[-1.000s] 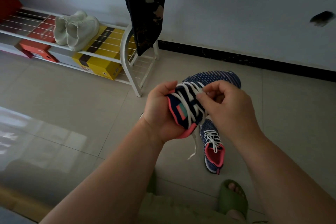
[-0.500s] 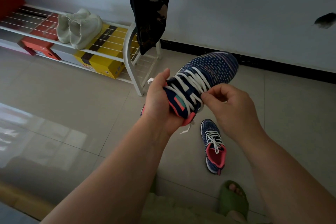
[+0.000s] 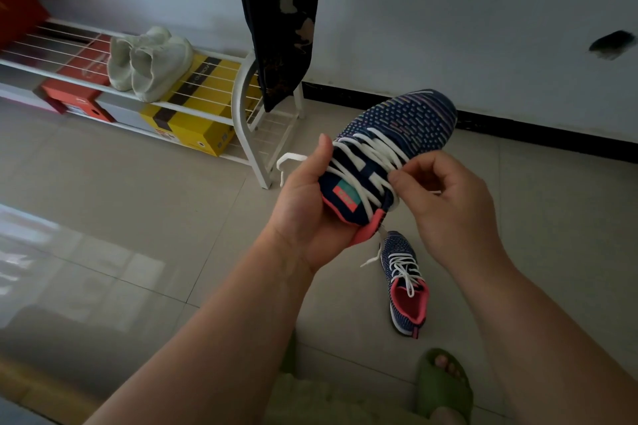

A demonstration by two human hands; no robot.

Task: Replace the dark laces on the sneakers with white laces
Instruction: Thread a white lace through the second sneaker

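Head view: a person's left hand (image 3: 303, 214) grips the heel end of a navy knit sneaker (image 3: 397, 141) held above a tiled floor (image 3: 145, 190), its long axis running up and to the right, toe aimed away toward the wall. The right hand (image 3: 445, 203), just beside the shoe's right flank, pinches the white lace (image 3: 376, 152) between curled fingers. Below the right hand, the second sneaker (image 3: 405, 283) lies on the floor, white-laced, toe pointing away. A white shoe rack (image 3: 241, 107) stands beyond the left hand.
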